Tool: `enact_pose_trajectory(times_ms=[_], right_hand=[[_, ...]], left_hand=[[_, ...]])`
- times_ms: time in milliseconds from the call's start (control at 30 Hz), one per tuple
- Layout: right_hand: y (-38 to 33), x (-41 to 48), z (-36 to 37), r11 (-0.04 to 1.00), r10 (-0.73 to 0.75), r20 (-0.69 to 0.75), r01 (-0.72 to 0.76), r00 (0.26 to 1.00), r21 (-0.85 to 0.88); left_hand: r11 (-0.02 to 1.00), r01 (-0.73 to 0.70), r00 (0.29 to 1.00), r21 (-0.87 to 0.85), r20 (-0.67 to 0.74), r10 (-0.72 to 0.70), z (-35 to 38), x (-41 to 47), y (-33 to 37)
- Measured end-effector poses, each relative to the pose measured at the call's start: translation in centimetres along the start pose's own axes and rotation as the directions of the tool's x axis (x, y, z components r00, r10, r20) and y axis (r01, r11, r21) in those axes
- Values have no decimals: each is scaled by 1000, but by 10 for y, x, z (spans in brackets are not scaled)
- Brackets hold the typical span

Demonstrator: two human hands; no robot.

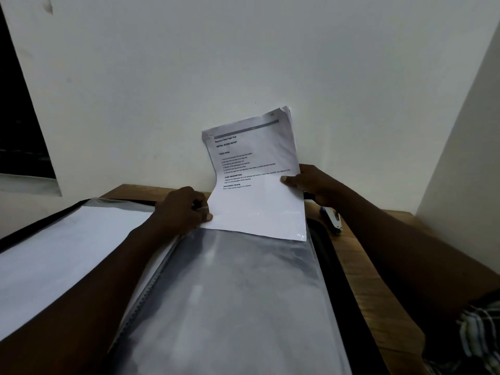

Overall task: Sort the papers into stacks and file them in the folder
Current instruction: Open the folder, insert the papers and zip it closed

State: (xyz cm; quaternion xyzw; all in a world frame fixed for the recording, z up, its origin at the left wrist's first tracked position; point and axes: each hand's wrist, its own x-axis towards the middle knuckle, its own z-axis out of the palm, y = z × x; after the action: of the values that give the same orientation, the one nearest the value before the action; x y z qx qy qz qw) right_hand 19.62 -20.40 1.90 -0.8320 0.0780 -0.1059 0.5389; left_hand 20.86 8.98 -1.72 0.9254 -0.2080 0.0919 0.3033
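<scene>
A thin stack of printed papers [254, 180] stands upright, its top leaning on the wall and its lower end inside the mouth of a clear plastic sleeve [238, 293]. The sleeve belongs to an open black folder [341, 280] lying across the wooden table. My left hand [184, 209] pinches the papers' lower left edge at the sleeve's opening. My right hand [311, 182] grips their right edge, thumb on the printed face. The folder's left page [54, 255] holds a white sheet.
A stapler [334, 219] lies on the wooden table [378, 280] just right of the folder, under my right wrist. White walls close in behind and on the right. A dark window [19, 125] is at the far left.
</scene>
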Motion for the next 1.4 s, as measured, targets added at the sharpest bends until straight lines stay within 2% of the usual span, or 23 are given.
enact_pose_trajectory(times_ms=[67, 133, 200, 300, 367, 467, 567, 633, 800, 933, 1000, 1033, 1067, 1100, 1167, 1200, 1267, 1333, 1400], right_hand=[[2, 0, 3, 1000, -14, -31, 14, 999, -10], [2, -1, 5, 998, 4, -4, -5, 1000, -67], [0, -2, 3, 994, 80, 129, -70, 988, -79], [-8, -10, -2, 984, 178, 336, -171, 925, -51], [-11, -12, -2, 984, 174, 296, -156, 939, -83], [-12, -5, 1, 994, 93, 108, -86, 990, -65], [-17, -3, 5, 996, 72, 83, -68, 994, -56], [-19, -2, 6, 997, 63, 80, -59, 995, -56], [-16, 6, 12, 998, 31, 90, -25, 995, -65], [-2, 13, 15, 997, 9, 1, -9, 1000, -72], [5, 14, 13, 993, 22, 6, -21, 1000, -112], [4, 8, 11, 990, 76, 33, -72, 997, -118], [0, 6, 8, 970, 139, 64, -123, 988, -209], [0, -1, 6, 948, 147, 99, -112, 984, -298], [2, -6, -2, 950, 255, 208, -204, 944, -237], [7, -5, -7, 938, 193, 225, -112, 955, -328], [7, -10, -16, 898, 259, 306, -111, 916, -426], [8, -12, -17, 922, 239, 331, -106, 913, -373], [8, -9, -11, 971, 117, 231, -63, 966, -229]], left_hand=[[1000, -1, 1000, -19, -25, 0, 0, 1, 0], [1000, -11, 999, -24, -40, 10, 0, 2, 0], [1000, -21, 999, -16, -34, 21, -1, 3, -2], [999, -28, 999, 40, -23, 29, 0, 4, -3], [998, -42, 999, 47, -14, 43, 0, 3, 0], [993, -58, 998, 105, 26, 56, -2, 0, 13], [965, -126, 992, 228, 48, 118, 4, -3, 31], [947, -196, 978, 253, 117, 171, 12, -3, 48], [953, -289, 924, 94, 290, 251, 40, 13, 101], [944, -309, 925, 114, 268, 270, 66, 24, 126], [951, -296, 937, 90, 222, 271, 73, 29, 129], [952, -298, 939, 76, 200, 278, 76, 31, 129], [953, -296, 943, 64, 175, 282, 77, 33, 129], [954, -293, 948, 59, 150, 282, 78, 34, 128], [956, -290, 952, 46, 114, 283, 79, 36, 125], [957, -288, 953, 30, 109, 283, 79, 36, 123], [959, -283, 953, -10, 105, 283, 80, 35, 120], [952, -304, 946, -37, 110, 306, 81, 33, 117], [946, -317, 939, -60, 121, 322, 77, 30, 112]])
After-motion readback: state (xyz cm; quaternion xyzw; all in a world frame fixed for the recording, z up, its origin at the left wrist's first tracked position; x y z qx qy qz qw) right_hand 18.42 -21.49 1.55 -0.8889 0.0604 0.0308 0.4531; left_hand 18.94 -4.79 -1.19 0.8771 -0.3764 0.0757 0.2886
